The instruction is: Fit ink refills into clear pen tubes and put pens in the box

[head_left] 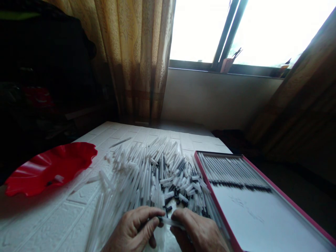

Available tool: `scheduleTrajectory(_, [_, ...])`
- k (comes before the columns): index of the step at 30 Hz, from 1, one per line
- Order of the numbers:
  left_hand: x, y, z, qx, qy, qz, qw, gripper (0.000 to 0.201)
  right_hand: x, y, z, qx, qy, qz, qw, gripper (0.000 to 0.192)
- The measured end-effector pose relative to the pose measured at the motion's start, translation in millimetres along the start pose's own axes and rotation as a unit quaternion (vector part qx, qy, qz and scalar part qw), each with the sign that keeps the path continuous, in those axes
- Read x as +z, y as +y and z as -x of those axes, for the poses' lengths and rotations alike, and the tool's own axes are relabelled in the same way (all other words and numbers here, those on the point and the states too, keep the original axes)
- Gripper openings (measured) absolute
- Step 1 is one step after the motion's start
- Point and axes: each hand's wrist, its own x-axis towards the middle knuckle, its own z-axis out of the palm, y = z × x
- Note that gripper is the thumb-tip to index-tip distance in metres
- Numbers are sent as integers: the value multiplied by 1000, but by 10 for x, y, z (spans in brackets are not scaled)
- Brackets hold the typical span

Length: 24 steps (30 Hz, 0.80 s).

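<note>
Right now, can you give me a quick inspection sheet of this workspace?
Surface: white brick-patterned tabletop.
Job's things: one clear pen tube held between both hands; big pile of pen tubes just beyond.
Clutter: red wavy-edged dish at the left with a small piece in it; pink-rimmed tray at the right, with a row of pens at its far end.
Hands: left hand and right hand both pinch the tube.
Cables: nothing seen.
Surroundings: curtain, bright window.

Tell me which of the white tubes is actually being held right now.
The single tube pinched between the left hand and right hand, at the pile's near edge. The others lie loose on the table or lined up in the pink-rimmed tray.
</note>
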Motion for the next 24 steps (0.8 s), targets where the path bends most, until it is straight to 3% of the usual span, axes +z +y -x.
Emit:
scheduleTrajectory(4, [-5, -16, -1, -8, 8, 2, 1000, 37, -10, -2, -18, 1, -21, 11, 1000, 39])
scheduleTrajectory(9, [-2, 28, -12, -18, 10, 4, 1000, 41, -92, -45, -60, -5, -6, 2, 1000, 32])
scheduleTrajectory(15, [9, 98, -26, -25, 13, 3, 1000, 41, -242, -44, -113, -15, -81, 2, 997, 24])
scheduleTrajectory(24, [-20, 53, 13, -12, 0, -3, 1000, 43, -210, -57, -125, -16, -66, -12, 998, 22])
